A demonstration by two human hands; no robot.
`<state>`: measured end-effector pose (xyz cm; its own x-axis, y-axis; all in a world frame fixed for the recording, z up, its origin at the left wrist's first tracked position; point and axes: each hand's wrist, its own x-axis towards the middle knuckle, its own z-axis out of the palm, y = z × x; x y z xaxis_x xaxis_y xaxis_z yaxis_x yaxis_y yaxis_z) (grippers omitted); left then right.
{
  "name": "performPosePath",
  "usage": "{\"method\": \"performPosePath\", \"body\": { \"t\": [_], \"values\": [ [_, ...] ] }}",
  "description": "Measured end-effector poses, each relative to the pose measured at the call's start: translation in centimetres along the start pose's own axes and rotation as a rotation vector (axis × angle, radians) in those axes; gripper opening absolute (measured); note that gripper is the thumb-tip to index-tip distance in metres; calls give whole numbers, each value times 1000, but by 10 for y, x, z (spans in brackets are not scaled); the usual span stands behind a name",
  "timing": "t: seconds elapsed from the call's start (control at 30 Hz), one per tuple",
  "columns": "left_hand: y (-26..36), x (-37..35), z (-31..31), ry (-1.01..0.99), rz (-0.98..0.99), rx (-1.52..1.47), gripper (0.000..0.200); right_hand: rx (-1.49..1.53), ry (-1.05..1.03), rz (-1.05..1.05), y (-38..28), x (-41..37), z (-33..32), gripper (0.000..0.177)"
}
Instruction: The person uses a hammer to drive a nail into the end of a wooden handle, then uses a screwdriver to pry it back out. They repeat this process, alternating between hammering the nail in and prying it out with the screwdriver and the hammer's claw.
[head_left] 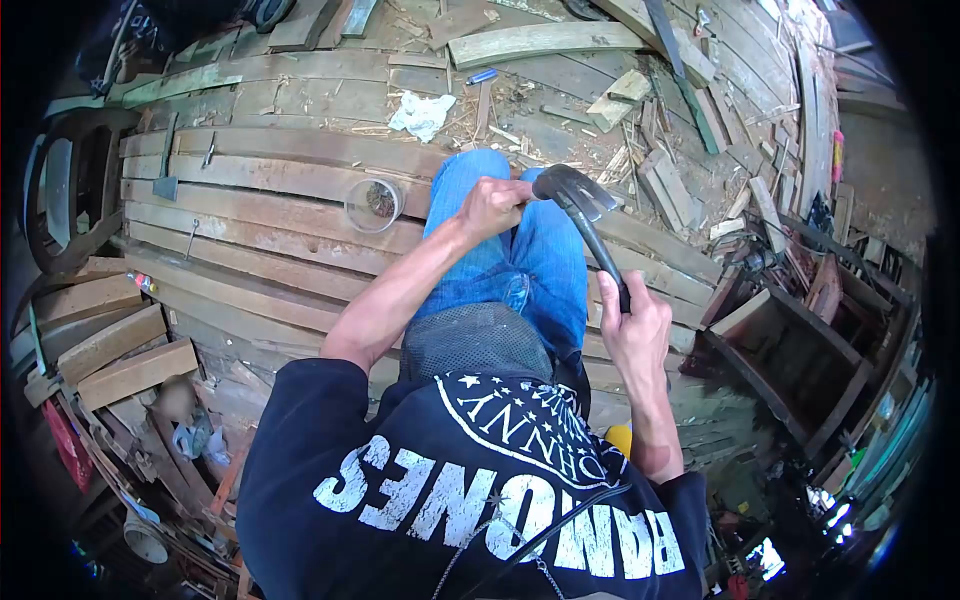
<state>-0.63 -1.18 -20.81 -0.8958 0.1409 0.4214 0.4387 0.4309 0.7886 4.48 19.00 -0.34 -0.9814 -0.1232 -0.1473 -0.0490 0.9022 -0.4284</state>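
Claw hammer [590,232] is held over the jeans [548,262], handle wrapped in the right hand's [638,322] firm grip, head at the left hand [495,207], whose hold is indistinct; clear fingertips favour control.

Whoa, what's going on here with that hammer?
A person sitting over some long wooden boards is holding a hammer above their lap. The right hand grips the handle, and the left hand is up by the hammer's head; whether it holds something small is hard to see. Beside them is a clear round tub with little dark bits in it, and a crumpled white thing lies farther off.
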Motion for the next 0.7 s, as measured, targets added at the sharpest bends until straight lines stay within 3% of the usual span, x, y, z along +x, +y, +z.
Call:
{"method": "performPosePath", "body": {
  "t": [0.23,0.3,0.5,0.7],
  "values": [
    [7,1,-5,-100,-87,60,16,81,12,37,-2,-5,-7,23],
    [11,4,-3,116,-97,-15,10,97,31,37,-1,-5,-8,22],
    [7,-5,-4,166,-330,-175,7,182,103,118,9,-10,-6,21],
    [14,1,-11,152,-434,-160,9,161,109,152,16,-11,-3,23]
  ]
}}
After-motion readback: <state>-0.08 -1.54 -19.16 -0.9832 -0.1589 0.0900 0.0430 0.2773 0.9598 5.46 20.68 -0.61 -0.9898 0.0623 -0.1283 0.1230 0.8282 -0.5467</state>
